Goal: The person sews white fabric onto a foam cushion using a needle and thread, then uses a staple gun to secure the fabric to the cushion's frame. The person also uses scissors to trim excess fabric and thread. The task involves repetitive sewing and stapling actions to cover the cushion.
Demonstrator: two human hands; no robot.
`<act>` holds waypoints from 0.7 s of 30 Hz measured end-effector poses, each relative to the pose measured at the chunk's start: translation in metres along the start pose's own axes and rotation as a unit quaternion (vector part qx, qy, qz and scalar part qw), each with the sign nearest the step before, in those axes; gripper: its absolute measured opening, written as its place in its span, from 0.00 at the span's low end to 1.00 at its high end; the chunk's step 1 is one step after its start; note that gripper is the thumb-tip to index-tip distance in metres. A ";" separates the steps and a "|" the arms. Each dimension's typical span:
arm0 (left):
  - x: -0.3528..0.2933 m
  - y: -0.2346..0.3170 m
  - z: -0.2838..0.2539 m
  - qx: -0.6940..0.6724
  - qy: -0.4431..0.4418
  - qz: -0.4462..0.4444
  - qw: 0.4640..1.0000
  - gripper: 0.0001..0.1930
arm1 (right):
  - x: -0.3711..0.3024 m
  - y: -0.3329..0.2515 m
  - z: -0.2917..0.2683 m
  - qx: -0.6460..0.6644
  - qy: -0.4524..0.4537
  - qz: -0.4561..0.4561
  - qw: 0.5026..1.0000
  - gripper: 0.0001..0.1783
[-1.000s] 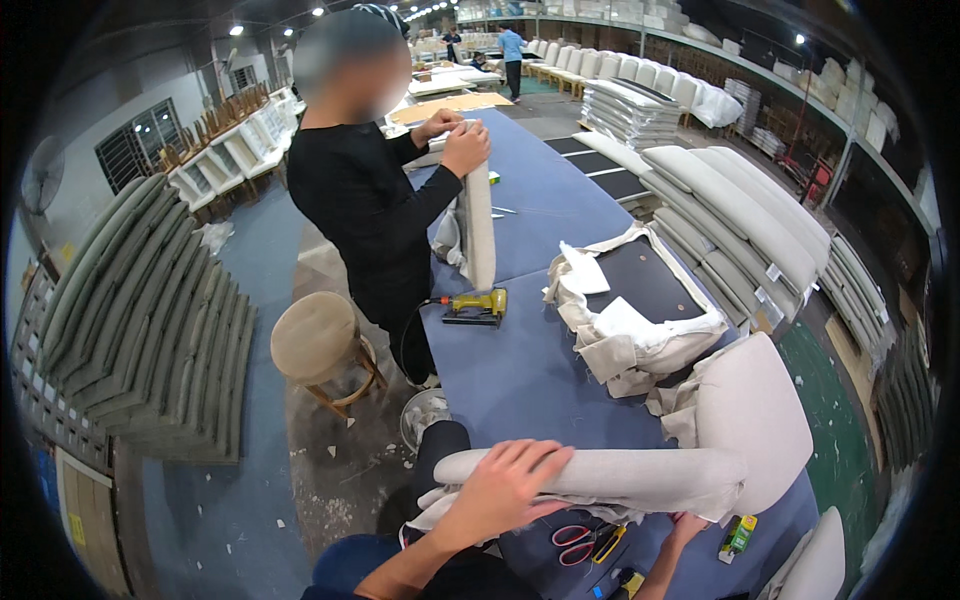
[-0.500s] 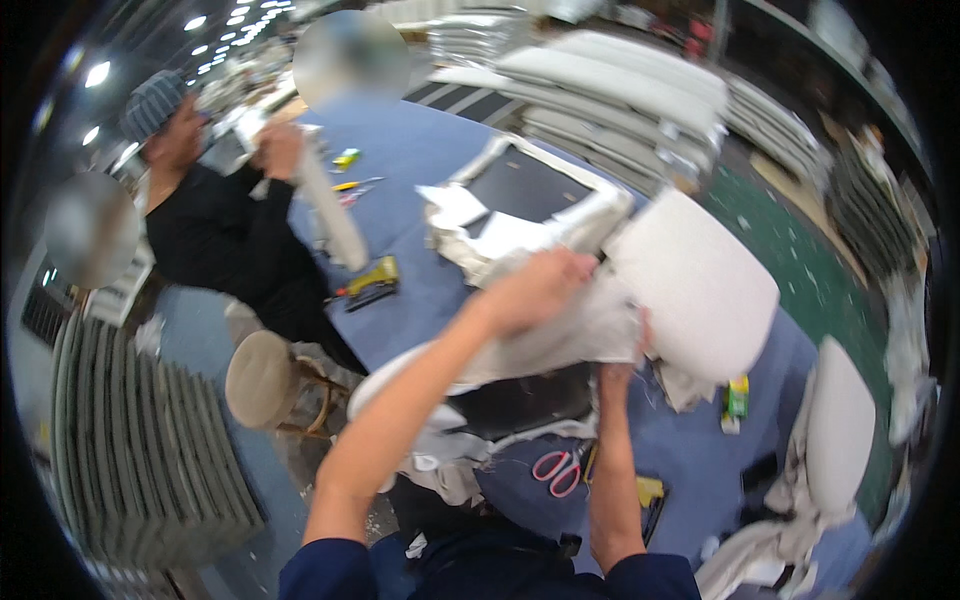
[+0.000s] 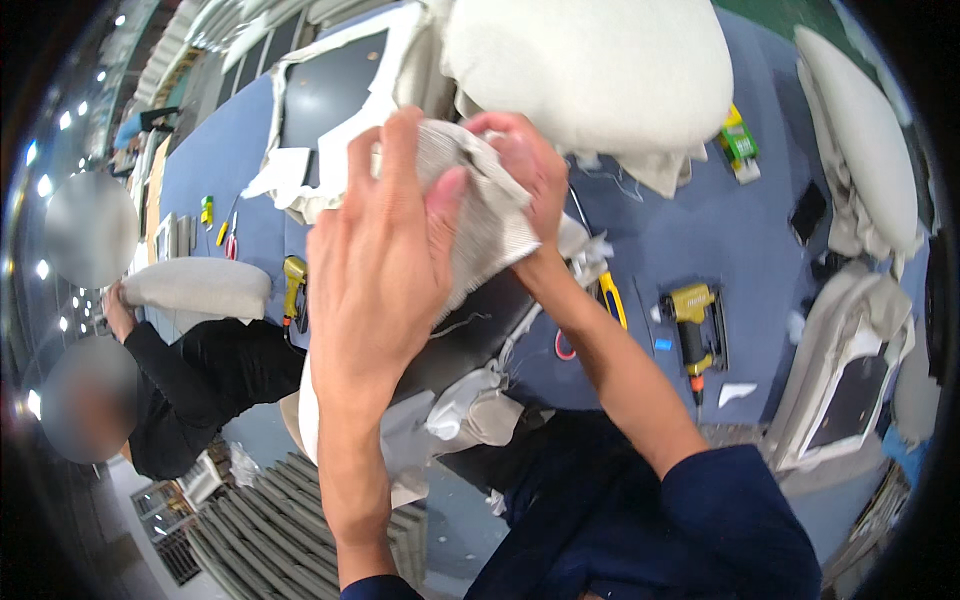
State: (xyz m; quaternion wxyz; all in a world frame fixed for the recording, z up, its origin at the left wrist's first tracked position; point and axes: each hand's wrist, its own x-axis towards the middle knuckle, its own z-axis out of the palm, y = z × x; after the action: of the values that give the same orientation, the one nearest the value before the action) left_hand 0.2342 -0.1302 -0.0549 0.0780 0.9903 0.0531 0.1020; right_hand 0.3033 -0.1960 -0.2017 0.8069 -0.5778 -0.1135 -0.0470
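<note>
Both my hands grip a piece of pale beige upholstery fabric (image 3: 475,240), raised and bunched above the table. My left hand (image 3: 370,270) is closed on its left side, with the thumb pressed along the cloth. Behind its upper right edge my right hand (image 3: 535,175) is closed, its fingertips partly hidden by the fabric. Below the cloth lies a seat panel with a dark backing board (image 3: 480,325); loose white lining (image 3: 465,400) hangs at its near edge. Just beyond my hands sits a plump beige cushion (image 3: 590,75).
On the blue table (image 3: 640,420) lie a yellow-black staple gun (image 3: 692,325), a yellow utility knife (image 3: 613,300), scissors (image 3: 565,346), a dark phone (image 3: 808,213) and a green-yellow box (image 3: 738,145). More cushions (image 3: 860,130) line the right side. At left a co-worker (image 3: 225,375) handles a padded piece (image 3: 200,288).
My view has turned and moved closer to the table. My hands have come together with the fabric, which is lifted and folded between them.
</note>
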 end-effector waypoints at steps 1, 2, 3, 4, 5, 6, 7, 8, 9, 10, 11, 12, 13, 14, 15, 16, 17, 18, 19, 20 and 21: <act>0.001 0.003 0.004 0.065 0.017 0.010 0.998 0.21 | 0.004 0.001 -0.004 0.007 -0.004 0.007 1.000 0.28; 0.000 0.014 0.003 0.047 -0.005 -0.040 0.998 0.20 | 0.007 0.003 -0.012 0.026 -0.063 0.025 0.997 0.20; -0.001 0.014 0.003 0.037 0.001 -0.035 0.999 0.20 | 0.005 -0.007 -0.024 0.098 -0.101 0.082 0.987 0.17; -0.005 0.008 0.004 0.024 0.012 -0.034 0.999 0.20 | 0.001 -0.014 -0.039 0.167 -0.140 0.136 0.966 0.16; -0.008 0.005 0.003 0.039 0.011 -0.016 0.999 0.20 | -0.005 -0.009 -0.071 0.060 -0.169 0.090 0.980 0.19; -0.010 0.003 0.002 0.058 0.020 -0.004 0.998 0.21 | -0.021 -0.015 -0.103 0.067 -0.135 0.124 0.981 0.20; -0.012 0.003 0.003 0.062 0.031 0.000 0.998 0.21 | -0.039 -0.008 -0.150 0.027 -0.130 0.167 0.977 0.21; -0.011 0.004 0.005 0.043 0.037 0.004 0.998 0.21 | -0.064 0.005 -0.194 -0.111 -0.063 0.186 0.974 0.21; -0.009 0.003 0.009 0.024 0.044 0.009 0.999 0.22 | -0.099 0.027 -0.247 -0.290 -0.002 0.171 0.942 0.23; -0.009 -0.001 0.007 0.007 0.047 0.012 0.999 0.22 | -0.138 0.044 -0.297 -0.498 0.013 0.138 0.856 0.27; -0.008 0.004 0.003 0.000 0.028 -0.007 1.000 0.23 | -0.187 0.077 -0.347 -0.470 0.112 0.149 0.863 0.30; -0.010 0.004 0.003 0.009 0.034 -0.006 0.999 0.24 | -0.217 0.090 -0.373 -0.450 0.149 0.171 0.864 0.32; -0.013 0.003 0.006 0.020 0.039 -0.003 0.999 0.24 | -0.233 0.092 -0.383 -0.517 0.125 0.217 0.818 0.38; -0.016 0.005 0.004 0.030 0.042 0.003 0.999 0.24 | -0.228 0.093 -0.372 -0.528 0.111 0.214 0.815 0.39; -0.017 0.009 0.000 -0.003 0.019 -0.022 1.000 0.25 | -0.226 0.087 -0.358 -0.540 0.099 0.213 0.808 0.41; -0.017 0.011 -0.003 0.015 0.033 -0.004 0.999 0.25 | -0.217 0.081 -0.346 -0.551 0.090 0.209 0.803 0.43; -0.020 0.010 -0.003 0.033 0.046 0.013 0.998 0.26 | -0.212 0.078 -0.341 -0.582 0.080 0.218 0.779 0.47; -0.017 0.010 0.000 0.047 0.063 0.039 0.996 0.26 | -0.208 0.085 -0.352 -0.585 0.059 0.222 0.778 0.47; -0.016 0.012 0.001 0.048 0.069 0.043 0.996 0.27 | -0.205 0.093 -0.372 -0.589 0.036 0.226 0.775 0.47; -0.015 0.015 0.000 0.043 0.065 0.039 0.996 0.28 | -0.199 0.099 -0.383 -0.592 0.011 0.227 0.773 0.47; -0.017 0.015 -0.002 0.042 0.062 0.026 0.997 0.28 | -0.172 0.073 -0.369 -0.563 -0.024 0.296 0.771 0.44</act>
State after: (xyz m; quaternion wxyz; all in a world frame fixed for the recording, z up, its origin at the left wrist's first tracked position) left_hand 0.2188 -0.1466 -0.0539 0.0301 0.9855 0.0362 0.1628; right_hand 0.1987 -0.5295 -0.4225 0.3085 -0.9346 0.0905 0.1525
